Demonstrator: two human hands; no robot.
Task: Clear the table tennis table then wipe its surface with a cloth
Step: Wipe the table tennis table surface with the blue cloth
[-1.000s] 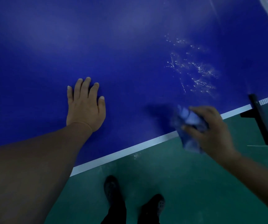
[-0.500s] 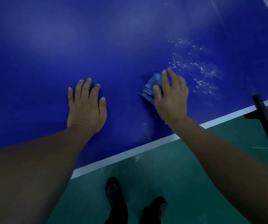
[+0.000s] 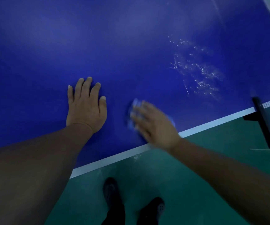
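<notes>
The blue table tennis table [image 3: 131, 46] fills the upper view, its white edge line running diagonally at lower right. My left hand [image 3: 86, 106] lies flat on the surface, fingers straight and spread. My right hand [image 3: 153, 125], blurred by motion, presses a pale blue cloth [image 3: 135, 105] onto the table near the edge; only bits of the cloth show around the fingers. A patch of white specks and streaks [image 3: 197, 73] marks the surface to the right of the hands.
A black net post [image 3: 263, 122] with the white net clamps the table edge at the right. Green floor [image 3: 179, 184] lies below, with my two dark shoes [image 3: 111, 190] close to the table's edge.
My right hand has swept the cloth back toward the table edge and slightly left, after reaching forward onto the surface from beyond the edge. My left hand has stayed flat in place.
</notes>
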